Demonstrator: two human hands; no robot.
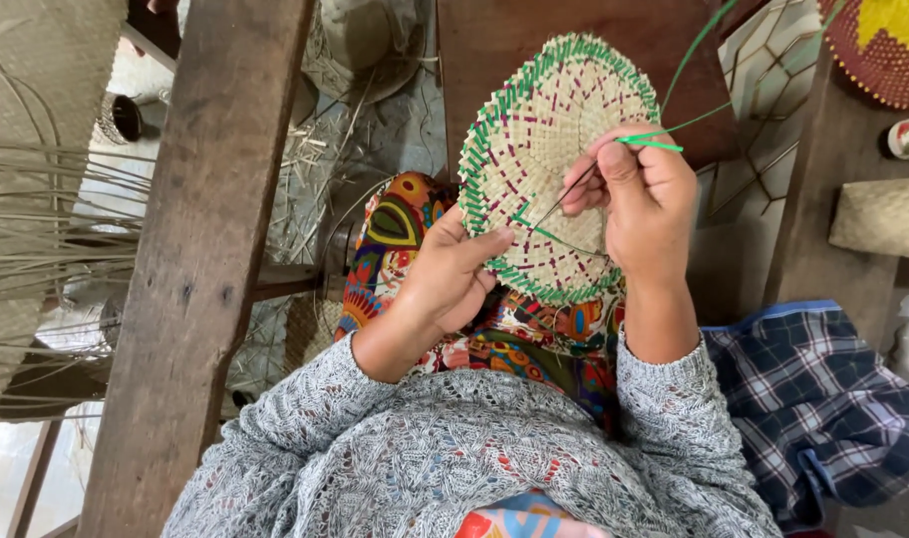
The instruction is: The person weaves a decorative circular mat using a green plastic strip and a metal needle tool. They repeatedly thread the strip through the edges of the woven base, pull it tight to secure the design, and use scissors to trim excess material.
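Right fingers: the fingers [614,164] of the right hand [642,204] are pinched together on a thin green strip [664,134] and a thin dark needle [564,199].
Left fingers: the thumb of the left hand [453,274] presses on the front of the round woven straw mat with a green edge [549,139]; the other fingers are hidden behind it, clamped on its lower left rim.
Mat: it is held up over the lap, between both hands, tilted toward the face.
Green strip: it runs from the right fingers up and away to the right.
Lap: a bright patterned cloth [395,224] lies under the mat.
Sleeves: grey knitted sleeves [305,428] cover both arms.
Left side: a long wooden plank [200,259] stands near, with dry straw stalks [46,219] beside it.
Right side: a blue checked cloth [803,389] lies near the right arm.
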